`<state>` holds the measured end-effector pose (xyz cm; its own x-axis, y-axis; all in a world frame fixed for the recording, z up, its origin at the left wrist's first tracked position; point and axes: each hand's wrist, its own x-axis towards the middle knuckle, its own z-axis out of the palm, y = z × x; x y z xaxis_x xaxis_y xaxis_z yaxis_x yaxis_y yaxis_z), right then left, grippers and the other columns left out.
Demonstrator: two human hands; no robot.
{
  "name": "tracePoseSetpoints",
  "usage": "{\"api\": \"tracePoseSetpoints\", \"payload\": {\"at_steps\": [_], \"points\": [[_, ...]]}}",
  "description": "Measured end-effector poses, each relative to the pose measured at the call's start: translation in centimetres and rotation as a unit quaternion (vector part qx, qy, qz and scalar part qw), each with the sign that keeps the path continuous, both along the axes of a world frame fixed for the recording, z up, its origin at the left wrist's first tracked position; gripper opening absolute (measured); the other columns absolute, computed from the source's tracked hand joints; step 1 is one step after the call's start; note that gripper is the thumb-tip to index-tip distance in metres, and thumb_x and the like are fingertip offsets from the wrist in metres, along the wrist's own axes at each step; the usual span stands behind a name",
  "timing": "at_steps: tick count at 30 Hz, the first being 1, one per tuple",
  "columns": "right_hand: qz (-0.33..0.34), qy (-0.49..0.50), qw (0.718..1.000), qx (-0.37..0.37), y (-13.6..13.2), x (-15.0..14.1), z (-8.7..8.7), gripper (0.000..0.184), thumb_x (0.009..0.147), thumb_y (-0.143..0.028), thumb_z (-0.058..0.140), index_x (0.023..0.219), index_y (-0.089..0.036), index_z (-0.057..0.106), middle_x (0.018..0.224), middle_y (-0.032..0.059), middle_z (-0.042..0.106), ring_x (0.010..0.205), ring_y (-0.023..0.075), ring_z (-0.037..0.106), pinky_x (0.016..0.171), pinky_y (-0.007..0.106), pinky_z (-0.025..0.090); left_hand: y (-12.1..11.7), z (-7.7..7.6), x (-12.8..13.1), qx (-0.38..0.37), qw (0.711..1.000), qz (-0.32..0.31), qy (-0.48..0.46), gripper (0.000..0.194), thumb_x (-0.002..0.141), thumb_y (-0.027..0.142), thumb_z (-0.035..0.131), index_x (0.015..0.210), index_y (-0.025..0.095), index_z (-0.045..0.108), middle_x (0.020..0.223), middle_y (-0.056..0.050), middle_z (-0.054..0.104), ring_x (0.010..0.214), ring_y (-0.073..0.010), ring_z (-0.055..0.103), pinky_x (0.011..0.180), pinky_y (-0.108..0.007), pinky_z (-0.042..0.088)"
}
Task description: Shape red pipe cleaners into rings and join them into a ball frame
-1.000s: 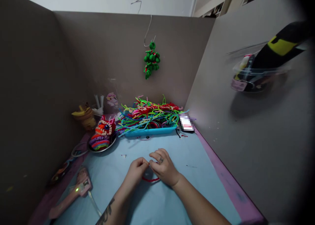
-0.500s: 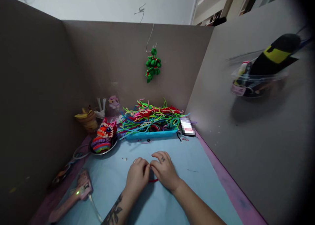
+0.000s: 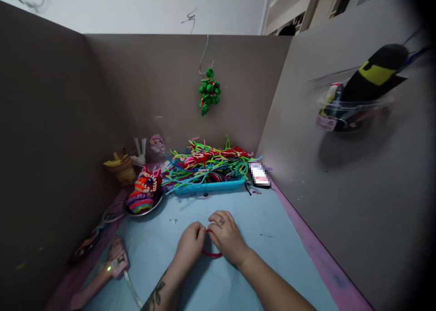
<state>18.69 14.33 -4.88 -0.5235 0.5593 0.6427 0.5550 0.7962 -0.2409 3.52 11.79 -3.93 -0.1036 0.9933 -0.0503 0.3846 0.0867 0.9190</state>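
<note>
A red pipe cleaner [image 3: 212,255] curves in a loop between my two hands, over the blue table cover. My left hand [image 3: 191,242] is closed, its thumb and forefinger pinching one stretch of it. Close beside it, my right hand [image 3: 225,234] pinches the red strand between thumb and forefinger, the other fingers curled. A short bit of red shows at the top between the fingertips. The strand's ends are hidden by the fingers.
A blue tray [image 3: 211,187] heaped with coloured pipe cleaners stands at the back. A metal bowl [image 3: 143,212] with a striped fuzzy figure [image 3: 145,193] is left of it. A pink glue gun [image 3: 114,265] lies front left, a phone [image 3: 259,175] back right. A green ornament [image 3: 209,92] hangs behind.
More of the red loop shows below my hands, and a red bit now appears between the fingertips. My left hand has shifted slightly down and right. The view has tilted a little.
</note>
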Motion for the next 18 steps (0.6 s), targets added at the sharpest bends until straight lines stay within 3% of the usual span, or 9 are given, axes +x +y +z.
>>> {"api": "tracePoseSetpoints", "payload": {"at_steps": [3,6,9,13,16,18], "points": [[-0.005,0.005,1.000,0.028,0.0,-0.1,0.0,0.006,0.082,-0.013,0.059,0.082,-0.019,0.060,0.094,0.0051,0.062,0.098,0.0226,0.048,0.094,0.042,0.036,0.3,-0.4,0.0,-0.050,0.992,0.014,-0.113,0.019,0.068,0.027,0.058,0.052,0.020,0.050,0.051,0.002,0.045,0.053,-0.0143,0.038,0.054,-0.027,0.026],[-0.008,0.005,0.998,0.069,0.1,-0.2,0.3,0.008,0.084,-0.012,0.056,0.082,-0.019,0.060,0.092,0.0050,0.063,0.098,0.0223,0.048,0.096,0.043,0.033,0.2,-0.4,0.1,-0.078,0.985,0.000,-0.154,0.024,0.069,0.033,0.056,0.051,0.019,0.048,0.046,0.004,0.041,0.045,-0.0116,0.032,0.048,-0.027,0.023],[-0.011,0.019,0.998,0.056,0.0,-0.3,0.6,0.009,0.083,-0.012,0.054,0.083,-0.020,0.060,0.091,0.0050,0.062,0.097,0.0225,0.048,0.096,0.043,0.032,0.1,-0.3,0.2,-0.085,0.979,0.000,-0.185,0.030,0.070,0.040,0.058,0.051,0.019,0.047,0.044,0.004,0.041,0.043,-0.0107,0.032,0.045,-0.026,0.023],[-0.037,0.119,0.989,-0.078,0.1,-0.2,0.4,0.012,0.079,-0.010,0.051,0.076,-0.019,0.057,0.082,0.0042,0.059,0.084,0.0199,0.052,0.079,0.035,0.041,0.2,0.0,-0.1,-0.060,0.972,0.037,-0.225,0.036,0.069,0.052,0.063,0.063,0.016,0.060,0.057,-0.001,0.056,0.054,-0.0138,0.048,0.051,-0.025,0.033],[-0.100,0.250,0.939,-0.214,0.7,0.0,-0.1,0.009,0.076,-0.013,0.051,0.070,-0.019,0.054,0.072,0.0015,0.054,0.068,0.0162,0.051,0.063,0.028,0.041,0.3,0.4,-0.5,-0.073,0.947,0.073,-0.303,0.053,0.069,0.061,0.061,0.093,0.014,0.068,0.090,-0.012,0.070,0.082,-0.0220,0.062,0.068,-0.029,0.043],[-0.128,0.308,0.896,-0.294,1.1,0.1,-0.4,0.007,0.075,-0.020,0.054,0.068,-0.020,0.052,0.066,-0.0010,0.052,0.060,0.0144,0.048,0.057,0.026,0.040,0.2,0.7,-0.5,-0.086,0.936,0.073,-0.332,0.055,0.068,0.059,0.066,0.100,0.015,0.068,0.104,-0.015,0.069,0.097,-0.0255,0.062,0.079,-0.032,0.044]]}}
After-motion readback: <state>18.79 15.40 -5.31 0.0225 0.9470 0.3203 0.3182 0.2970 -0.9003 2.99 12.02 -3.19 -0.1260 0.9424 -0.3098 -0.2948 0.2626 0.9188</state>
